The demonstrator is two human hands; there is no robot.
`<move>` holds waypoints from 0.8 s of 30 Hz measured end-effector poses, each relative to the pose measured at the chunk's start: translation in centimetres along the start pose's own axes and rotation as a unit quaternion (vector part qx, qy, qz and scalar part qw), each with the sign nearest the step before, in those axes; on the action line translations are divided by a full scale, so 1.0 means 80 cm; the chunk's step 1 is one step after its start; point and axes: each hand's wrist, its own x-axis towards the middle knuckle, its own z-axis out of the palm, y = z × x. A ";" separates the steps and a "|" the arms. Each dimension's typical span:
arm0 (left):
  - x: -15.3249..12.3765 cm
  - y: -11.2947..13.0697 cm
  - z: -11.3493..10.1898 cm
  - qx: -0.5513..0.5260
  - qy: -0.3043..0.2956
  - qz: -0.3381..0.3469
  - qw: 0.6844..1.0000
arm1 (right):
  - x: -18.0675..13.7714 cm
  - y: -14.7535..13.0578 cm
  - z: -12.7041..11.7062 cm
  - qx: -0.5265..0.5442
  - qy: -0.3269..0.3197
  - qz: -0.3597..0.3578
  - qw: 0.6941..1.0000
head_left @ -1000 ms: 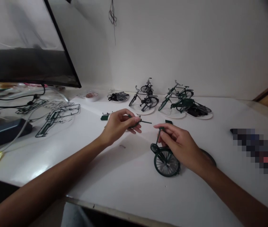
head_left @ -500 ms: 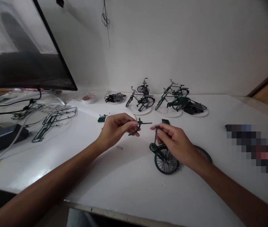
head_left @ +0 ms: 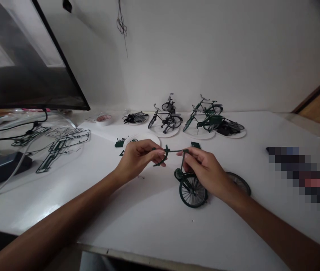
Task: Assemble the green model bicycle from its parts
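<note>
- The curved green piece (head_left: 164,158), with a thin rod (head_left: 173,151) jutting from it, is in the air beyond the near wheel (head_left: 193,190) and to its left; it looks like plastic, so I judge it very light, fairly stiff, and easiest to snap along that rod; I'd hold it at the thicker joint where rod and curve meet.
- The left hand (head_left: 141,160) pinches it between thumb and fingertips, gap drawn in to the piece's own thickness; the rod sticks out free towards the right hand (head_left: 205,165).
- The right hand has thumb and fingers drawn together around the upper end of the bicycle frame (head_left: 182,162), just beyond the near wheel; the rod's tip comes right up there, though I can't tell whether they touch.
- The frame seems light too; its slim tube could bend, and the spokes look fragile, so that solid end is the sensible hold; smooth surfaces may slip a little.
- The far wheel (head_left: 240,183) is right of the near wheel, partly behind the right forearm; a small green block (head_left: 196,144) lies beyond the near wheel.
- Farther beyond the near wheel stand a black model bicycle (head_left: 173,122) and a green model bicycle (head_left: 203,123); well to its left lie green parts frames (head_left: 63,148).
</note>
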 end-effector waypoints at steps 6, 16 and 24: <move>0.001 -0.004 -0.003 -0.013 -0.040 -0.010 0.999 | -0.005 -0.006 0.005 -0.015 -0.019 0.001 1.000; 0.001 -0.003 -0.006 0.073 -0.076 0.028 0.994 | -0.006 -0.014 0.008 0.166 -0.068 0.118 0.977; 0.002 0.002 -0.011 0.139 -0.126 0.090 0.978 | -0.006 -0.020 0.011 0.246 -0.049 0.170 0.953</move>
